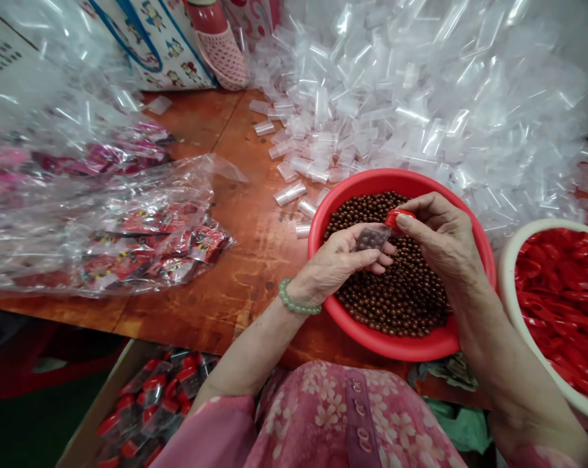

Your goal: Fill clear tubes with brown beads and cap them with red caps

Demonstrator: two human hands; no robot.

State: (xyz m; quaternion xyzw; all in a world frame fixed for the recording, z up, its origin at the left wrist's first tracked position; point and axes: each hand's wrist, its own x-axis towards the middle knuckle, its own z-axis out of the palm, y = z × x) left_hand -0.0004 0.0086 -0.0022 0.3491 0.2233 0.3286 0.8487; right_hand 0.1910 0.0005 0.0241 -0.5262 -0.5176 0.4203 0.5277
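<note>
Over a red basin [323,224] of round brown beads [405,305], my left hand [340,260] grips a small clear plastic tube [371,239] with brown beads inside. A pale green bead bracelet [298,299] circles that wrist. My right hand [437,234] pinches a red plastic cap [398,218] between thumb and fingers. The cap is at the tube's right end; whether it is seated on it I cannot tell.
Clear empty tubes [371,97] are heaped behind the basin. To the right stands a white tub [508,266] of red caps [561,305]. Plastic bags of red packets [152,240] lie left. Below the table edge, a box holds red-capped tubes [152,396]. A bottle in a pink knitted cover [223,55] stands behind.
</note>
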